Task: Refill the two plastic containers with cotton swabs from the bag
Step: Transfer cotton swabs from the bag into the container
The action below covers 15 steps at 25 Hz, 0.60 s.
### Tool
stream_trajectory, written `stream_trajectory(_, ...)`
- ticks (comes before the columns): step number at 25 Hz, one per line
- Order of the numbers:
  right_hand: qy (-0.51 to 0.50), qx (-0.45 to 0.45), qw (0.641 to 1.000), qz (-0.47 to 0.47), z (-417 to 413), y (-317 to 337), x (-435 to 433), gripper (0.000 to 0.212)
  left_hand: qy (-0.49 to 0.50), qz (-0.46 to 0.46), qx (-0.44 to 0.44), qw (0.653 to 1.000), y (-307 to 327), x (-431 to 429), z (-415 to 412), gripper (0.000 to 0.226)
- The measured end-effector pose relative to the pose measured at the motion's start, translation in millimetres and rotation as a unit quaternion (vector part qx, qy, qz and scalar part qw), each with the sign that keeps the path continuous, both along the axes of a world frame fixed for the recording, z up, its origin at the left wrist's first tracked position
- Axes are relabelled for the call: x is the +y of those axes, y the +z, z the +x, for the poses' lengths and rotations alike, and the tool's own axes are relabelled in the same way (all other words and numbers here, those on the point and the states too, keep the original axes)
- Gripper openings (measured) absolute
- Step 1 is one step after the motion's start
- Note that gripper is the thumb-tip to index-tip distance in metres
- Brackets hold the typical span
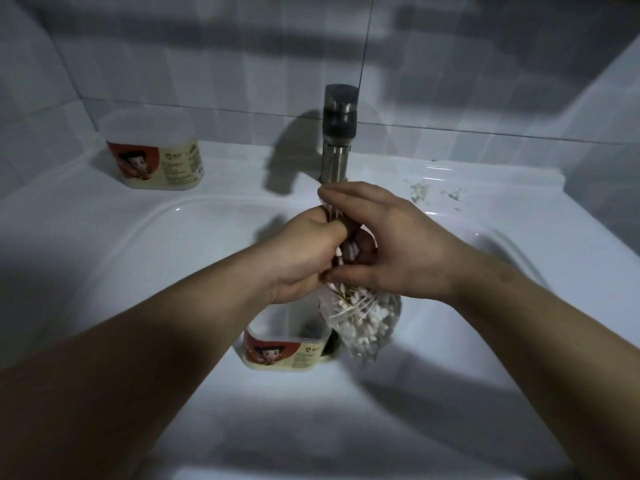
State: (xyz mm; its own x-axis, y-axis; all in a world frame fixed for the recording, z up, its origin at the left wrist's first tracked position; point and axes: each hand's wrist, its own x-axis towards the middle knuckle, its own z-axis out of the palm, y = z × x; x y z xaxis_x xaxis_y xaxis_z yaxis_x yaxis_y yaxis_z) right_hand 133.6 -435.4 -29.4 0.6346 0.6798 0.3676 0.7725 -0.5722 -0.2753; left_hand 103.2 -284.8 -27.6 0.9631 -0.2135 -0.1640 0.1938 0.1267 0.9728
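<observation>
Two translucent white plastic tubs with red-and-cream printed labels in view. Near tub [282, 351] stands upright on the floor of the white ceramic sink [145, 244], lid off, mouth open upward, directly under the left forearm. Its inside shows pale walls and a dark patch toward the right; no swabs can be made out in it, though the wrist hides part of the opening. Far tub [156, 157] stands upright on the sink's back ledge, left of the brushed-steel faucet [338, 133], well apart from the hands. Its upper part is cloudy, so whether it is lidded and what it holds cannot be told.

Clear plastic bag [360, 320] hangs in the air over the basin, just right of the near tub and slightly above it. The lower half bulges with white-tipped cotton swabs [369, 327] on pale sticks, lying jumbled.

Left hand [308, 251] is clenched round the gathered upper part of the bag, with stick ends showing past its fingers. Right hand [391, 244] pinches the same part from the other side, fingers over the top, thumb pressed in below.

Small white crumbs [420, 192] lie scattered on the ledge right of the faucet. Lighting is dim.
</observation>
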Motion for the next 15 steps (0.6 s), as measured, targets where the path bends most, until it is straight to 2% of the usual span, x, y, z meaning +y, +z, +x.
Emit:
stream_trajectory(4, -0.013, 0.007, 0.999, 0.044, -2.6, 4.2, 0.3, 0.083, 0.013, 0.027, -0.008, 1.000, 1.0, 0.1, 0.4, 0.027)
stream_trajectory(7, -0.035, 0.031, 0.996, 0.079, -6.0, 8.5, -2.8, 0.079, 0.089, 0.007, -0.009, 0.996, 0.3, 1.2, 6.1, 0.020)
stream_trajectory(10, -0.055, 0.061, 0.991, 0.106, -7.6, 12.7, -7.8, 0.049, 0.181, 0.023, -0.004, 0.983, -0.5, 11.5, 16.2, 0.016)
stream_trajectory(12, -0.042, 0.072, 0.995, 0.055, -7.1, 13.9, -9.0, 0.029, 0.195, 0.042, -0.009, 0.980, -1.5, 16.0, 18.9, 0.015)
stream_trajectory(13, -0.042, 0.073, 0.996, 0.002, -6.8, 13.4, -8.2, 0.026, 0.195, 0.043, -0.011, 0.980, -2.0, 16.9, 19.2, 0.015)
stream_trajectory(15, -0.061, 0.086, 0.989, -0.101, -6.5, 12.3, -6.6, 0.038, 0.188, 0.042, -0.016, 0.981, -3.0, 15.7, 18.8, 0.015)
